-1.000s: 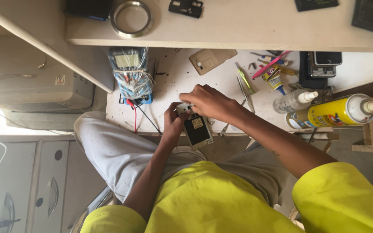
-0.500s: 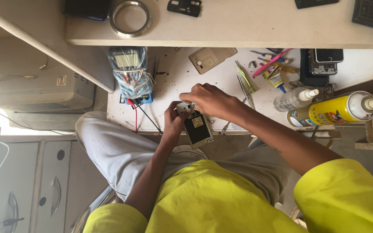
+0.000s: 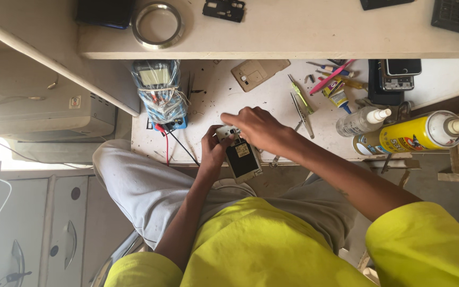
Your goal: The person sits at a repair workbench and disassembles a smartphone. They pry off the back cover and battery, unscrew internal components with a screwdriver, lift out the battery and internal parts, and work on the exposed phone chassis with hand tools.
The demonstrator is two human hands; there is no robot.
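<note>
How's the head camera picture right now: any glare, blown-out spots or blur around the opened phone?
Head view: the opened grey phone in the left hand is sharp and evenly lit, with the right hand on its top end; bright daylight washes out the left edge; the white worktop shows no strong glare.

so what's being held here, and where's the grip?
An opened phone: the left hand grips its left edge, while the right hand covers its top end, fingers on it; pinch or mere touch cannot be told.
</note>
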